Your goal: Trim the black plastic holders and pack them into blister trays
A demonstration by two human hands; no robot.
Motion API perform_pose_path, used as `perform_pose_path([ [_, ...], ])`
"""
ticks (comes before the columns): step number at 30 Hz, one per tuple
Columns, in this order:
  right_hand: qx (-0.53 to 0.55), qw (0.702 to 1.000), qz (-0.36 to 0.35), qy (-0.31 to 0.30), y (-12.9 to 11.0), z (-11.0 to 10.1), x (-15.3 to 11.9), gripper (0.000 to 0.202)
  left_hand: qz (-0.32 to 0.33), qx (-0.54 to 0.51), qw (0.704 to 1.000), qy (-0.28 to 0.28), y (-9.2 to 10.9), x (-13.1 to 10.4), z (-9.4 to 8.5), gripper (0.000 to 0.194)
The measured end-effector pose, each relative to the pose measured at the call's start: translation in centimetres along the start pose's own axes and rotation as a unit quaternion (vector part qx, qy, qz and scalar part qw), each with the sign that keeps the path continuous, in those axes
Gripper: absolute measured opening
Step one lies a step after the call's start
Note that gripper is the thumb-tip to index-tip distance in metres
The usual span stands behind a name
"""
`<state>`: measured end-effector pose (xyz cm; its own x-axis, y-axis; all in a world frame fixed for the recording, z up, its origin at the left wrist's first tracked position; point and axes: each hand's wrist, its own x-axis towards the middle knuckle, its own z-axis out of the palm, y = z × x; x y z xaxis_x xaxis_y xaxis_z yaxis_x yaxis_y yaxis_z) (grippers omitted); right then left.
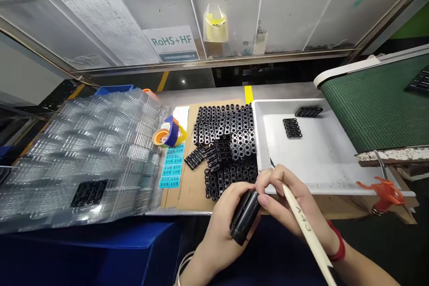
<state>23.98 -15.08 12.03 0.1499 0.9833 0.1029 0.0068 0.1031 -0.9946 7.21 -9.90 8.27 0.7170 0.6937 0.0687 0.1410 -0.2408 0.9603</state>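
Observation:
Near the table's front edge, my left hand (223,223) is wrapped round a black plastic part (246,220), held tilted. My right hand (290,194) meets it at the upper end, thumb and fingertips touching the part. Across that same hand lies a knife (306,228) with a long pale handle marked A43; its thin dark tip points up past the knuckles. Just beyond both hands, rows of black plastic parts (226,120) stand on a cardboard sheet (182,196), with a loose pile (217,154) of similar parts among them.
A white tray (321,156) at right holds two black pieces. Behind it slopes a green conveyor belt (378,98); an orange clamp (384,194) grips the near side. Left are tape rolls (169,132), blue labels (170,172) and stacked clear trays (90,143).

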Motion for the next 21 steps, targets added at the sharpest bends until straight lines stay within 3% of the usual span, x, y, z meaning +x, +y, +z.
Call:
perform_pose_path([
  [4,-0.023,1.000,-0.008,0.018,0.1,0.9,0.2,0.032,0.016,0.023,0.999,-0.032,-0.2,-0.5,-0.4,0.059],
  [8,0.012,0.995,-0.041,0.091,0.1,0.9,0.0,0.020,0.024,0.031,0.999,-0.013,0.3,-0.4,-0.8,0.060],
  [12,0.018,0.996,-0.059,0.064,0.0,0.2,-1.1,0.043,0.046,0.025,0.998,0.016,0.8,-0.2,-1.2,0.061],
  [15,0.013,0.999,-0.011,0.034,-0.2,0.1,-2.0,0.018,0.079,-0.006,0.997,0.017,1.3,-0.1,-1.3,0.061],
  [18,0.056,0.997,0.031,0.047,-0.7,0.6,-2.5,0.016,0.073,-0.022,0.997,0.003,1.8,-0.3,-1.2,0.059],
  [21,0.087,0.994,0.016,0.065,-1.1,1.1,-2.6,0.009,0.066,-0.007,0.998,-0.003,2.1,-0.4,-1.1,0.058],
])
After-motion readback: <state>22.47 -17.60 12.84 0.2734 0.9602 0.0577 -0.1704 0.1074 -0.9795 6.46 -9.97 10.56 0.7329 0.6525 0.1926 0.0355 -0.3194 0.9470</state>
